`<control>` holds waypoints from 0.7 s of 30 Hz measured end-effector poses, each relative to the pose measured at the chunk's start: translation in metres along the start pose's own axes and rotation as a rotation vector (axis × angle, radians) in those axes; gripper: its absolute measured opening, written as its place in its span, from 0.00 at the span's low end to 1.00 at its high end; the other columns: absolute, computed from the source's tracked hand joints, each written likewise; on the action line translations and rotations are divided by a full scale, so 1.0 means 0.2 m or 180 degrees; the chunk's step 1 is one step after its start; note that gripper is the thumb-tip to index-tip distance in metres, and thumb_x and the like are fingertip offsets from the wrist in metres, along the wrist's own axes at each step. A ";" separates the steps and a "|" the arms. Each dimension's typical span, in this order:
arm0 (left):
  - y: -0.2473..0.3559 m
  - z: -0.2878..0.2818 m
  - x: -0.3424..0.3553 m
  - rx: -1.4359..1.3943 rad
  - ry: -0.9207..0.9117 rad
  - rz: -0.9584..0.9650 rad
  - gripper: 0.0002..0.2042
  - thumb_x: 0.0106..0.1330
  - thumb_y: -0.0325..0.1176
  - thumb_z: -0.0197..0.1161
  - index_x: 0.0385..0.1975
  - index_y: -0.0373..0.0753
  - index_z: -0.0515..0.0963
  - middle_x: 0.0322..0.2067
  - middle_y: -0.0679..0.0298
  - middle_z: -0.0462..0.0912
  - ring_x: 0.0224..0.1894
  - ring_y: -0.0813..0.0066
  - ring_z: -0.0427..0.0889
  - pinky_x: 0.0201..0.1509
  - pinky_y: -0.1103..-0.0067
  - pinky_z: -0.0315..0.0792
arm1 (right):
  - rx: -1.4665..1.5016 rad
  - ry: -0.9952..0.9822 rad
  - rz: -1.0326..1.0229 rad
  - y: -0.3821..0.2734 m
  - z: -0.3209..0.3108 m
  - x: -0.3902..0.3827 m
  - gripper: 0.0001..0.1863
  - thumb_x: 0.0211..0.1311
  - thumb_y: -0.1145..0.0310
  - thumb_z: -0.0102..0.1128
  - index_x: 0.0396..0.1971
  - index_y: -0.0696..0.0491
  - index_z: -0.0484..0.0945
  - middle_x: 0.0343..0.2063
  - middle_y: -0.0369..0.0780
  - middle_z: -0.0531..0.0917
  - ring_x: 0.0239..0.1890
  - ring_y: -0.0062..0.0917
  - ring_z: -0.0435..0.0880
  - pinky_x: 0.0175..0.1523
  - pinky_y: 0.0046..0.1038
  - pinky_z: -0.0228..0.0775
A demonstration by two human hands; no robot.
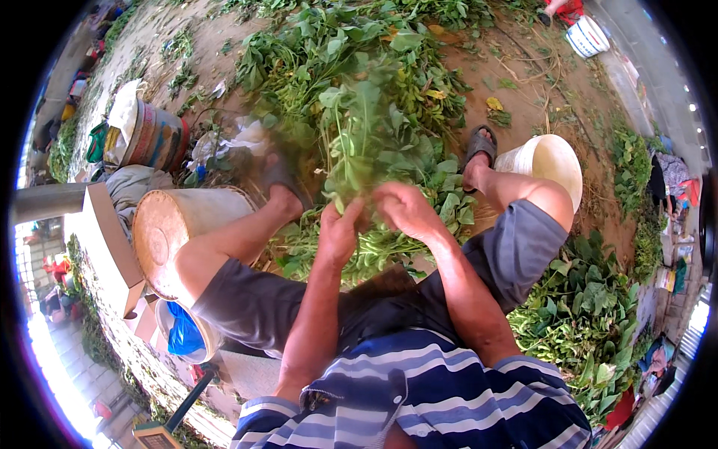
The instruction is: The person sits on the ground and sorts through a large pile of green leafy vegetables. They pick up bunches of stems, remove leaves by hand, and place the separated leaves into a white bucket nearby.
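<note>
A leafy green bean plant (348,159) with pods stands up between my legs, its upper leaves blurred by motion. My left hand (342,230) is closed around the lower end of its stem, thumb pointing up. Close beside it, my right hand (407,212) has its fingers curled in at the plant's base; what they grip is hidden. Below both hands lies a heap of loose green pods (378,251). Beyond them spreads a big pile of pulled bean plants (329,56).
An upturned pale bucket (202,206) stands by my left knee, near a bucket with a blue bag (184,333). To the right are a white bucket (550,161) and another plant heap (580,314). A colourful bucket (155,135) sits at far left, a white one (587,37) at far right.
</note>
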State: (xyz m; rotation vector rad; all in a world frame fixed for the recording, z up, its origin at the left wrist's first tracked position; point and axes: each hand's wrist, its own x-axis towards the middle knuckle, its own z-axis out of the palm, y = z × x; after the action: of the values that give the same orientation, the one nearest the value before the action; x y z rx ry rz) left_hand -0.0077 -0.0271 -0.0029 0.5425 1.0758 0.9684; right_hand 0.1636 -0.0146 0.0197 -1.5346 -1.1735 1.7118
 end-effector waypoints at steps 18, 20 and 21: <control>-0.02 0.00 0.04 -0.0196 0.0307 0.0522 0.10 0.69 0.26 0.54 0.47 0.32 0.74 0.40 0.61 0.81 0.43 0.71 0.79 0.52 0.77 0.72 | -0.0049 -0.0112 -0.0106 0.13 0.18 0.05 0.14 0.64 0.65 0.58 0.41 0.60 0.80 0.36 0.41 0.83 0.36 0.22 0.79 0.40 0.24 0.70; -0.02 -0.02 0.05 0.0018 0.0320 0.0564 0.10 0.68 0.25 0.55 0.47 0.34 0.74 0.39 0.62 0.81 0.42 0.71 0.80 0.52 0.77 0.72 | -0.0202 0.0147 -0.0138 0.12 0.16 0.03 0.12 0.62 0.64 0.60 0.37 0.59 0.79 0.31 0.40 0.82 0.32 0.23 0.78 0.37 0.25 0.69; 0.01 -0.04 0.06 -0.0078 0.0102 0.0539 0.09 0.67 0.26 0.56 0.45 0.35 0.75 0.38 0.62 0.81 0.41 0.71 0.80 0.45 0.77 0.75 | -0.0280 0.0272 -0.0159 0.09 0.15 0.02 0.12 0.62 0.64 0.60 0.35 0.59 0.79 0.28 0.40 0.81 0.30 0.24 0.78 0.35 0.25 0.69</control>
State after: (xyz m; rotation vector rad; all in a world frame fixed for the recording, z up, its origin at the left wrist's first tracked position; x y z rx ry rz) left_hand -0.0132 -0.0164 -0.0109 0.6069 1.0576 1.1402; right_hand 0.1358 -0.0274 0.0012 -1.6004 -1.2471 1.5656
